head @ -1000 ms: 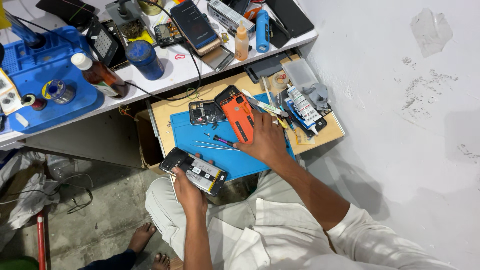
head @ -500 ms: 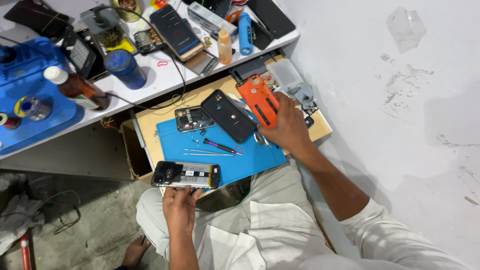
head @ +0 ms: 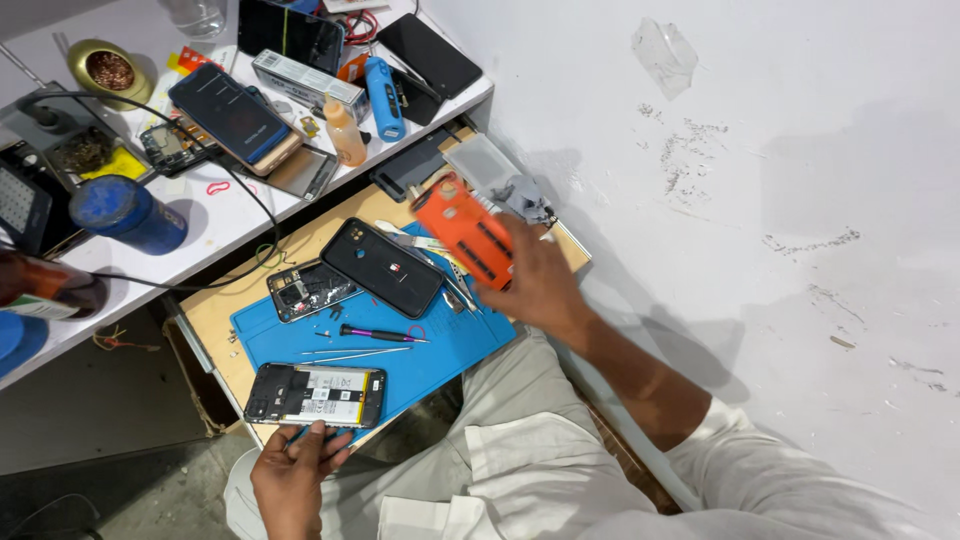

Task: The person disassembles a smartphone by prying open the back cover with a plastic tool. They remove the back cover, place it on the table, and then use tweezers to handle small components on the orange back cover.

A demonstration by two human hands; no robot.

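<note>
My left hand grips the lower edge of an opened phone with its battery and boards showing, at the front of a blue work mat. My right hand holds an orange phone back cover lifted over the right side of the wooden tray. A black phone back cover lies on the mat between them, next to a bare phone frame. A small screwdriver and tweezers rest on the mat.
The white bench above carries a dark blue phone, a blue cup, a small orange bottle, a blue tube, black phones and a brass wool holder. A white wall stands close on the right.
My right hand has carried the orange cover up and right, off the mat, leaving the black cover lying there. My left hand has kept hold of the opened phone at the mat's front edge.
</note>
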